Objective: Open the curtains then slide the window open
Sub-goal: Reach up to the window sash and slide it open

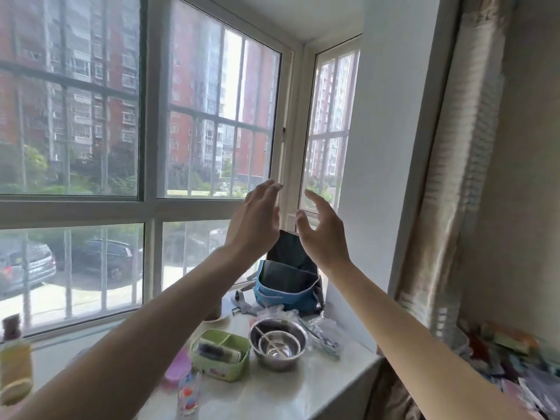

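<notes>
**Empty hands raised at the window**

Fingers spread and gripping nothing, the left hand [253, 221] and right hand [322, 234] hovered mid-frame before the window [218, 116], apparently shut. The curtain [451, 177] hung bunched at right, above the cluttered sill [272, 395].

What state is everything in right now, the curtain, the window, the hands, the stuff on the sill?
Curtain: drawn aside at the right.
Window: looks shut.
Left hand: open, raised, holding nothing.
Right hand: open, raised, holding nothing.
Blue bag: open at the top.
Steel bowls: nested, upright.
Green box: lid off.
</notes>
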`<state>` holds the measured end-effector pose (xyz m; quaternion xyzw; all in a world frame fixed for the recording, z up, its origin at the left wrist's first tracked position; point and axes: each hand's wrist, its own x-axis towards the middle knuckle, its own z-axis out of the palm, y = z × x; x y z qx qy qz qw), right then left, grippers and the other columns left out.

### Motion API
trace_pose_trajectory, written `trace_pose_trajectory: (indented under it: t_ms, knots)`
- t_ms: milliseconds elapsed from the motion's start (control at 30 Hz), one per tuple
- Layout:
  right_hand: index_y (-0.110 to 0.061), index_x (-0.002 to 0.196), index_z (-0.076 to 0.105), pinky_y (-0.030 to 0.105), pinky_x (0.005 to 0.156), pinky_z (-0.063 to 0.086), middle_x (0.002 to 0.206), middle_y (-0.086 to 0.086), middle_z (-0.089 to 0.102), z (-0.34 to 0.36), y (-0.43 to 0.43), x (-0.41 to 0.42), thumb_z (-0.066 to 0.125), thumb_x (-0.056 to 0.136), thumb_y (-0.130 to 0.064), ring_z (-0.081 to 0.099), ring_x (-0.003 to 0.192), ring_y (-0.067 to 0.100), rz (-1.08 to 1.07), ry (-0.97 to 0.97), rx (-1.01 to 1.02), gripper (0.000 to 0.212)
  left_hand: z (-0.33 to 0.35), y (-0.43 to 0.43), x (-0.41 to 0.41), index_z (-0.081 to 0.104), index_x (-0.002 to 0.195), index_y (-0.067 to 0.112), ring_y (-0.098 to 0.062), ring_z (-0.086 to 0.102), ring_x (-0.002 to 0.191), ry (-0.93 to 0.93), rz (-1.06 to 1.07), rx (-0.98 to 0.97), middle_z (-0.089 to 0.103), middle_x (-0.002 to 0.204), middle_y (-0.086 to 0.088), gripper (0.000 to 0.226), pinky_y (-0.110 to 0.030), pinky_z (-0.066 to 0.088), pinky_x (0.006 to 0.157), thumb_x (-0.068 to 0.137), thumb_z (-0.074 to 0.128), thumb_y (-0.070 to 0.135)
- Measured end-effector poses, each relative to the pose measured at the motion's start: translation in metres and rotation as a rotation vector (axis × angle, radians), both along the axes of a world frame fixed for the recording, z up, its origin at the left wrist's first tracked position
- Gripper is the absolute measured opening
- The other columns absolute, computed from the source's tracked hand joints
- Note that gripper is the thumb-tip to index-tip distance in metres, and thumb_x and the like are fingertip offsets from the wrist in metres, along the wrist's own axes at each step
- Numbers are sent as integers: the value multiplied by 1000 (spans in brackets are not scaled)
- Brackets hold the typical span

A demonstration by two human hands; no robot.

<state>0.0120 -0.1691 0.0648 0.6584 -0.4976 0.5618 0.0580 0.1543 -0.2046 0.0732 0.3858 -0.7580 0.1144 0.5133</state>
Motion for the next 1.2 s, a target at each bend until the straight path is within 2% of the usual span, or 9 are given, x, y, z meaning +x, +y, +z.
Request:
trace_pose_trajectory:
  t_ms: [233,367,600,733,867,1033,1200]
  knots:
    - [-20,148,47,22,112,30,153,-3,49,11,-91,-34,56,101,-25,44,141,16,46,-9,-11,48,9,-96,-33,46,145,12,-24,45,138,-2,45,-2,43,153,-5,50,-39,44,110,96,56,9]
    - [-14,148,48,22,112,29,153,2,50,14,-139,-55,56,101,-23,44,142,18,84,-23,-16,49,8,-137,-54,46,144,12,-24,47,137,-38,82,-14,45,152,-5,50,-37,44,108,96,57,7]
    - [-17,148,48,20,109,28,151,-2,51,14,-234,-99,56,101,-23,46,140,15,202,-7,-58,48,15,-204,-93,45,145,11,-26,47,137,-63,223,-29,44,153,-8,52,-42,44,110,95,58,3]
    - [-17,147,47,24,111,31,150,0,52,15,-280,-123,56,100,-23,47,139,16,303,-14,-52,48,23,-232,-118,46,145,9,-26,49,136,-72,320,-46,45,152,-9,53,-38,42,112,94,60,3]
    - [-17,147,48,37,117,36,150,0,52,16,-324,-139,56,100,-24,48,139,17,373,-15,-69,49,28,-257,-134,46,145,8,-26,49,136,-102,410,-56,47,151,-11,52,-37,41,113,95,60,4]
    - [-15,146,49,33,117,34,149,1,53,20,-360,-138,57,100,-19,47,138,16,482,-58,-52,48,34,-286,-134,46,145,9,-26,49,136,-127,492,-58,47,151,-10,52,-39,43,111,95,59,4]
    - [-15,148,48,40,116,38,151,-1,51,22,-394,-125,56,100,-21,48,138,17,520,-77,-62,48,37,-320,-121,47,143,10,-26,48,136,-139,521,-68,47,151,-9,51,-39,43,111,94,58,4]
